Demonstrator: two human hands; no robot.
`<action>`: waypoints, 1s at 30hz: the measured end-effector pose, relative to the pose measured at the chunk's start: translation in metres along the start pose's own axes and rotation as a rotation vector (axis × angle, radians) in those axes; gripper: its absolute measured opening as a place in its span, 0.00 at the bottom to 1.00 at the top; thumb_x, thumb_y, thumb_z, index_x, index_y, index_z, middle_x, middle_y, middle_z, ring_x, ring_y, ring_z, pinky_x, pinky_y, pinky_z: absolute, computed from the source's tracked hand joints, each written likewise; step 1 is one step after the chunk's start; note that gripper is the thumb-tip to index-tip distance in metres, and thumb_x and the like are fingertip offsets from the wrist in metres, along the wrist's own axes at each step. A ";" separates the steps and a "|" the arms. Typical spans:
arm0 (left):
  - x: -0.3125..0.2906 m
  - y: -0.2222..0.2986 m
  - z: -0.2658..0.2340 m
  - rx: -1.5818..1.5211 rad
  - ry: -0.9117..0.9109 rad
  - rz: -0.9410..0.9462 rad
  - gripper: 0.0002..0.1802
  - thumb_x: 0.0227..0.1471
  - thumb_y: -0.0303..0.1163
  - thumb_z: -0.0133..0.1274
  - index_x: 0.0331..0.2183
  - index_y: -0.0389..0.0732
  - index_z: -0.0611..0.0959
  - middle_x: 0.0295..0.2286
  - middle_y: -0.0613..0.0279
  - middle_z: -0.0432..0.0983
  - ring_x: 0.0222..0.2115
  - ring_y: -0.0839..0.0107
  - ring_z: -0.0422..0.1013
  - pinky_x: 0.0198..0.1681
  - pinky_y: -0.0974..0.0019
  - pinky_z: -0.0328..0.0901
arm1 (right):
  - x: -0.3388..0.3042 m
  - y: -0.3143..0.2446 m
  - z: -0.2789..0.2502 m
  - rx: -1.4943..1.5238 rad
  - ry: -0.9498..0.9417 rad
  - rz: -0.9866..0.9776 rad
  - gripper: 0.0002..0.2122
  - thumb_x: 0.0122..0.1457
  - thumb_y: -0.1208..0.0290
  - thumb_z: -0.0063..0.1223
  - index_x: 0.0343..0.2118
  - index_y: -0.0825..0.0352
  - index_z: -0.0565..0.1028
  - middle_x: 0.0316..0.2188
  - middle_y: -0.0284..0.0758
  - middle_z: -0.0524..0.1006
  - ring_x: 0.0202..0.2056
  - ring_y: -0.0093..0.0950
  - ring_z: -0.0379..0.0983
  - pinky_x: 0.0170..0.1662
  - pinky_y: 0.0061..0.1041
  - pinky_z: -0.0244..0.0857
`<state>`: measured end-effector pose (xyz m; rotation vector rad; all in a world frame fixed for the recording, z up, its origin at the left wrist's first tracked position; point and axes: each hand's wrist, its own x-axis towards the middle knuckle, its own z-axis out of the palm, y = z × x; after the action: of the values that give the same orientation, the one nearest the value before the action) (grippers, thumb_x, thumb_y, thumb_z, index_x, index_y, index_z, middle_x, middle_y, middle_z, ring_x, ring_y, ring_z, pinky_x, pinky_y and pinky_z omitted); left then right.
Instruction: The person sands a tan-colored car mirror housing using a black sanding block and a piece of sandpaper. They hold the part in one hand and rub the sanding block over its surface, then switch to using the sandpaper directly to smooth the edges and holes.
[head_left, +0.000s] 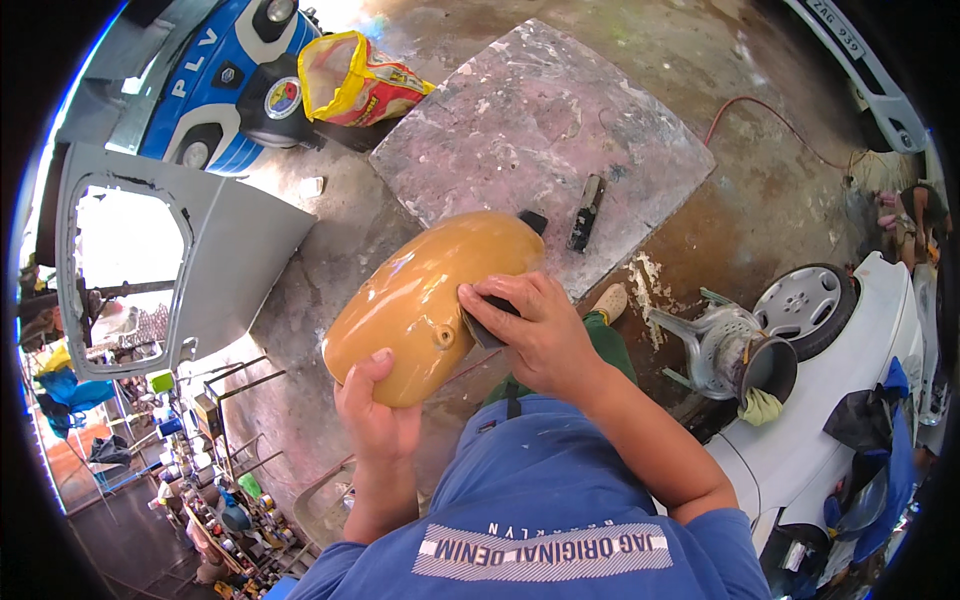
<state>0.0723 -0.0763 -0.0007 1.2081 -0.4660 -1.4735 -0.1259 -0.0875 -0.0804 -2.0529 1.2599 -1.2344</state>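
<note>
A rounded, glossy mustard-coloured body panel, with a small round boss and hole near its lower right, is held up in front of my torso. My left hand grips its lower left end, thumb on the painted face and the other fingers hidden behind. My right hand pinches a dark, thin sheet like sandpaper against the panel's right side, just by the boss. Beyond the panel, a dark narrow block lies on the paint-stained board. Another dark piece pokes out past the panel's far end.
At left stands a grey car door. A yellow and red bag sits beside a blue vehicle front. On the right are a metal stand, a wheel and a white car panel. Shelves of cans fill the lower left.
</note>
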 end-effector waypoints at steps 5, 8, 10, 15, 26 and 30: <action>-0.001 0.002 0.006 0.031 -0.003 0.015 0.30 0.50 0.25 0.48 0.56 0.29 0.69 0.51 0.45 0.72 0.52 0.53 0.71 0.56 0.51 0.67 | -0.005 0.045 -0.005 -0.143 -0.007 0.000 0.27 0.47 0.80 0.52 0.54 0.58 0.75 0.47 0.29 0.75 0.42 0.33 0.71 0.46 0.33 0.64; 0.001 0.007 0.010 0.024 0.009 -0.005 0.30 0.50 0.24 0.48 0.56 0.28 0.69 0.51 0.45 0.72 0.52 0.53 0.71 0.56 0.51 0.67 | 0.001 0.009 -0.008 -0.026 -0.040 -0.043 0.26 0.48 0.80 0.51 0.54 0.57 0.76 0.47 0.29 0.75 0.41 0.34 0.71 0.46 0.33 0.64; 0.000 0.007 0.010 0.036 0.010 -0.008 0.29 0.50 0.24 0.48 0.55 0.28 0.69 0.51 0.45 0.73 0.52 0.53 0.72 0.56 0.51 0.67 | 0.000 0.018 -0.011 -0.070 -0.050 -0.040 0.24 0.49 0.79 0.52 0.52 0.58 0.76 0.47 0.29 0.75 0.41 0.33 0.71 0.45 0.34 0.64; 0.000 0.003 0.008 0.047 0.018 0.033 0.29 0.50 0.24 0.48 0.55 0.28 0.70 0.51 0.45 0.73 0.52 0.54 0.72 0.56 0.52 0.67 | 0.004 0.029 -0.014 -0.099 -0.044 -0.027 0.25 0.48 0.79 0.52 0.52 0.58 0.76 0.46 0.30 0.75 0.41 0.35 0.71 0.45 0.35 0.65; -0.002 0.005 0.011 0.114 0.077 0.030 0.28 0.51 0.27 0.50 0.54 0.28 0.71 0.48 0.47 0.74 0.48 0.56 0.74 0.52 0.54 0.69 | 0.010 -0.008 -0.011 0.024 0.025 0.011 0.24 0.48 0.79 0.53 0.52 0.61 0.76 0.46 0.35 0.75 0.44 0.38 0.72 0.46 0.35 0.65; 0.002 -0.005 0.009 0.137 0.014 0.024 0.29 0.52 0.29 0.52 0.55 0.30 0.71 0.48 0.48 0.74 0.48 0.55 0.74 0.52 0.54 0.69 | -0.002 0.013 -0.006 -0.031 0.151 -0.036 0.24 0.50 0.80 0.53 0.53 0.65 0.75 0.49 0.41 0.75 0.49 0.40 0.72 0.51 0.36 0.65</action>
<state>0.0629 -0.0792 -0.0017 1.3153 -0.5777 -1.4304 -0.1379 -0.0921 -0.0875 -2.0441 1.3215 -1.4175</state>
